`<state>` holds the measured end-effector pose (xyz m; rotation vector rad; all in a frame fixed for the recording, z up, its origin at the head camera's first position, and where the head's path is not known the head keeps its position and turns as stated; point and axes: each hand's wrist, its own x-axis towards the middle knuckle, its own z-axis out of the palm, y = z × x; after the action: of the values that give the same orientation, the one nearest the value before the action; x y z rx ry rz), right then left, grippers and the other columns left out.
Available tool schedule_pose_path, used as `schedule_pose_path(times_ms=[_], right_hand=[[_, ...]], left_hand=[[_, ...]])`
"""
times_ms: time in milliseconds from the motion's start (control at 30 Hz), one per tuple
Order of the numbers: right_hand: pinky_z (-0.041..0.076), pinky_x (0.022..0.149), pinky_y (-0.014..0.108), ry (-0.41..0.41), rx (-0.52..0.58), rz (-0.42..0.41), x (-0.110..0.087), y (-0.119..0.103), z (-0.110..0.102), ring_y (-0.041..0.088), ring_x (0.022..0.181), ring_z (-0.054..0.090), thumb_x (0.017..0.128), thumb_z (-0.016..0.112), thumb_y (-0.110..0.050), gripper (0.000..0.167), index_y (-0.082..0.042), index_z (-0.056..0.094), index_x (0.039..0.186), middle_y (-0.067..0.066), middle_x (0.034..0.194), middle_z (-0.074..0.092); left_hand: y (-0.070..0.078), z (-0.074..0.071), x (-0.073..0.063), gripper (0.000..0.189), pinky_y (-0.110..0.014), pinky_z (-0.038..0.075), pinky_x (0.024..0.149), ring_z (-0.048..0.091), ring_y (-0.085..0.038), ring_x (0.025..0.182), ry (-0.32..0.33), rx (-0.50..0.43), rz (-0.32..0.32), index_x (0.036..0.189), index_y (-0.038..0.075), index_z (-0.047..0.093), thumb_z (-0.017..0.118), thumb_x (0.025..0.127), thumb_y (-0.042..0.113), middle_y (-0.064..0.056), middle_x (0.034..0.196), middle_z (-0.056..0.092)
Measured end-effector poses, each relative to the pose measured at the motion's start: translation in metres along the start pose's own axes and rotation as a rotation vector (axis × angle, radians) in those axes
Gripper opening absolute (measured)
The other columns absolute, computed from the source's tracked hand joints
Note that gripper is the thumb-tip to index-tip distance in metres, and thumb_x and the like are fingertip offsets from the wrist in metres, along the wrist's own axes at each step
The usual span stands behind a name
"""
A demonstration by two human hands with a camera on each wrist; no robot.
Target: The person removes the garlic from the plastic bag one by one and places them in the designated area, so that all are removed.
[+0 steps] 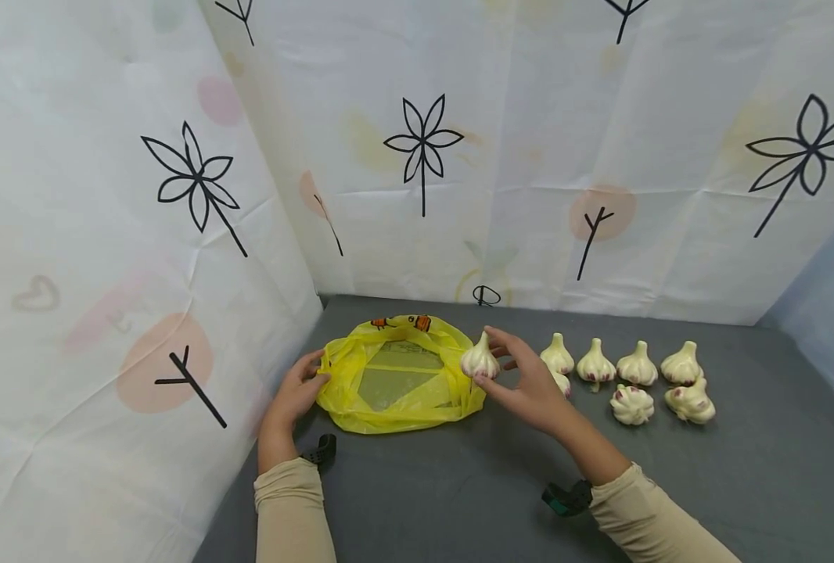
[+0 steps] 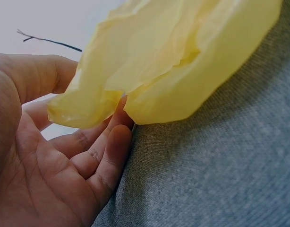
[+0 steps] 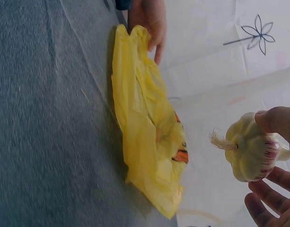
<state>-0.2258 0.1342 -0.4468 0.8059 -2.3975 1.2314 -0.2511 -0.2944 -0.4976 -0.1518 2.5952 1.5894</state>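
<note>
A yellow plastic bag [image 1: 389, 422] lies on the table with its mouth spread open, grey showing inside. My left hand [image 1: 297, 392] pinches the bag's left edge; in the left wrist view, the thin plastic [image 2: 159, 94] passes between the thumb and fingers of that hand [image 2: 55, 156]. Over the bag's right edge, my right hand [image 1: 530, 389] holds a garlic bulb [image 1: 479, 360] between thumb and fingers, stem upward. From the right wrist, the bulb [image 3: 249, 149] shows its roots and purple streaks, apart from the bag [image 3: 140, 123].
Several more garlic bulbs [image 1: 638, 365] stand or lie in two rough rows on the right; one [image 1: 561, 382] is partly hidden behind the right hand. The dark grey table [image 1: 445, 493] meets patterned white cloth walls [image 1: 515, 156] at the back and left.
</note>
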Motion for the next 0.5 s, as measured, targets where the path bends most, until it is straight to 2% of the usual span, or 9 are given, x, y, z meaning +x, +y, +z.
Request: schedule_pose_path(times_ms=[333,500], right_hand=[[0.058,0.087,0.053,0.062,-0.080,-0.030,-0.011,0.011,-0.021,0.030,0.118,0.066,0.090,0.084,-0.006,0.081,-0.012,0.046,0.161,0.012,0.137,0.065],[0.059,0.089,0.048,0.072,-0.103,-0.007,-0.018,0.014,-0.035,0.029,0.117,0.065,0.089,0.085,-0.005,0.081,-0.013,0.047,0.160,0.011,0.134,0.067]], left_hand=[[0.002,0.000,-0.002,0.061,-0.058,0.041,0.116,0.046,-0.045,0.145,0.003,0.004,-0.004,0.166,0.012,0.036,0.055,0.109,0.018,-0.030,0.154,0.047],[0.002,-0.001,-0.002,0.061,-0.059,0.040,0.117,0.045,-0.045,0.145,0.002,-0.004,-0.004,0.167,0.013,0.035,0.055,0.109,0.019,-0.030,0.155,0.046]])
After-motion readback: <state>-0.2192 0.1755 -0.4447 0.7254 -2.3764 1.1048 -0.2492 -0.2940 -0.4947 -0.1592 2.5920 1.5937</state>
